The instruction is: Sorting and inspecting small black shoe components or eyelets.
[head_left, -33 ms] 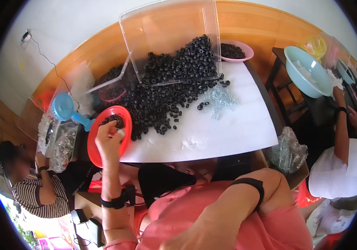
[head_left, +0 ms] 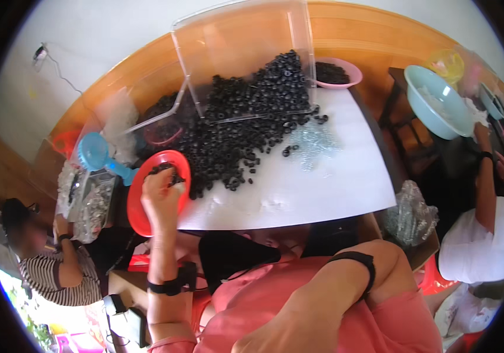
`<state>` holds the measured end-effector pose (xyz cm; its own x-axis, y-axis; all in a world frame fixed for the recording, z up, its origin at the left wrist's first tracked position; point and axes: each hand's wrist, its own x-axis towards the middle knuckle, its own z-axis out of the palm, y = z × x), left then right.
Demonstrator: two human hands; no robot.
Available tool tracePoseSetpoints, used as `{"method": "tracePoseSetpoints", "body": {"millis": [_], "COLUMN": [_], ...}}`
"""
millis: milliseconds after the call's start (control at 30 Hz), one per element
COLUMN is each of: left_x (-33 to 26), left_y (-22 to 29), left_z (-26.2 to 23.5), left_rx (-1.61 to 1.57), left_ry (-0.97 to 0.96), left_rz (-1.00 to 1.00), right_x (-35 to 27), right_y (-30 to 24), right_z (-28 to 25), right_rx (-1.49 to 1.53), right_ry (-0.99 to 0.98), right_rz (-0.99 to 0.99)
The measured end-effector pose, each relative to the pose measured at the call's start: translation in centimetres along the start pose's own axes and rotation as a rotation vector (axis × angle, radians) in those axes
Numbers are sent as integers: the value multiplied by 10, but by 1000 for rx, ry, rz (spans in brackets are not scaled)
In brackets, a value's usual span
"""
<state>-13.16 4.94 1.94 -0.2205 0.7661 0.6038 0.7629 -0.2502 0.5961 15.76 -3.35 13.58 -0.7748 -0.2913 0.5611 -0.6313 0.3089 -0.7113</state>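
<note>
White-covered bench (head_left: pixel 334 197) bears heaped black pieces (head_left: pixel 222 147). Left hand (head_left: pixel 161 200), fingers curled, reaches into a red bowl (head_left: pixel 137 217), any hold hidden; right hand (head_left: pixel 272 341) is cropped, its grip unclear.

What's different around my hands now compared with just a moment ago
Very little: the whole view slid slightly right, probably from a small head movement. The left hand keeps its fingers in the red bowl; whether it took or let go of anything can't be made out. The right hand stays low at the bottom edge, and the black beads, clear box and pink bowl look as they were.
</note>
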Motion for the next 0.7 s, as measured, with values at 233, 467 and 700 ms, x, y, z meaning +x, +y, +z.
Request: {"method": "tracePoseSetpoints", "body": {"millis": [233, 467, 700], "left_x": [-20, 9, 16], "left_y": [100, 117, 113], "left_z": [103, 177, 192], "left_rx": [-253, 68, 228], "left_ry": [-370, -352, -358], "left_rz": [251, 552, 640], "right_x": [-74, -182, -207], "right_y": [-12, 8, 47], "right_z": [-14, -33, -38], "right_rx": [-51, -1013, -1534], "right_ry": [12, 1088, 679], "right_rz": [-16, 835, 1066]}}
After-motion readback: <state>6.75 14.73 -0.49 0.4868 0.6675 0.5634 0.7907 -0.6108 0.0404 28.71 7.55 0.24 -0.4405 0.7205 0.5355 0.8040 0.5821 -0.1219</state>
